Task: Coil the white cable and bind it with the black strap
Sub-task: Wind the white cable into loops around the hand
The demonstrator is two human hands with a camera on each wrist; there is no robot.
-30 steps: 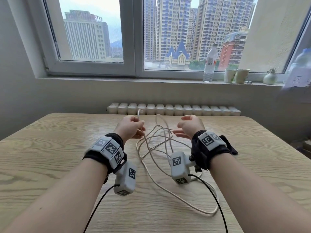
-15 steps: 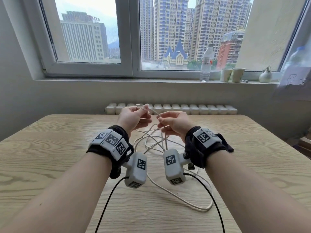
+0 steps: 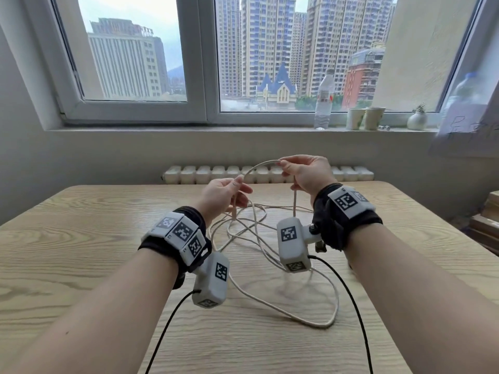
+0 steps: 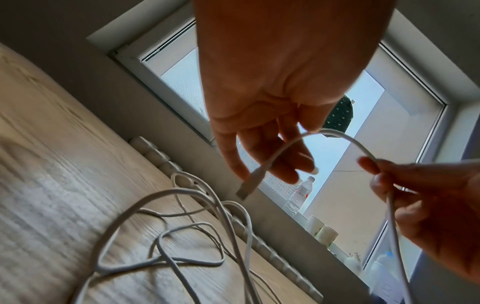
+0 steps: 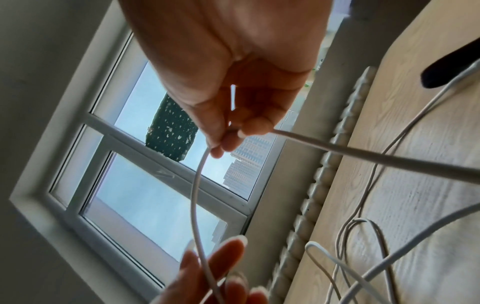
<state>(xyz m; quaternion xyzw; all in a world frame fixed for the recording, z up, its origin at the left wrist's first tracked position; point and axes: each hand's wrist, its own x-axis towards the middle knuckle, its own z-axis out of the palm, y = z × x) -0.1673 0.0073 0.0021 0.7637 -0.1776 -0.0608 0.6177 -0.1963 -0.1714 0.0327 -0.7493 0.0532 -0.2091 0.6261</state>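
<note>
The white cable [image 3: 297, 317] lies in loose tangled loops on the wooden table [image 3: 81, 265] between my forearms. My left hand [image 3: 241, 184] pinches it near one end, and the plug end [image 4: 244, 191] hangs below the fingers. My right hand [image 3: 282, 164], higher and further right, pinches the same cable [image 5: 193, 195] between thumb and fingertips. A short arc of cable [image 3: 259, 166] spans the two hands above the table. From my right hand the cable drops to the tangle. No black strap is recognisable; a dark shape [image 5: 441, 72] at the table edge is unclear.
A white radiator [image 3: 205, 174] runs behind the table's far edge. On the window sill stand a water bottle [image 3: 324, 101], two paper cups [image 3: 364, 118] and a small vase [image 3: 417, 120]. Stacked items [image 3: 488, 225] sit off the table's right side. Black camera leads trail from both wrists.
The hands met over the tangle, my right hand took hold of the cable, then both rose and my right hand moved up and right, drawing out a short span.
</note>
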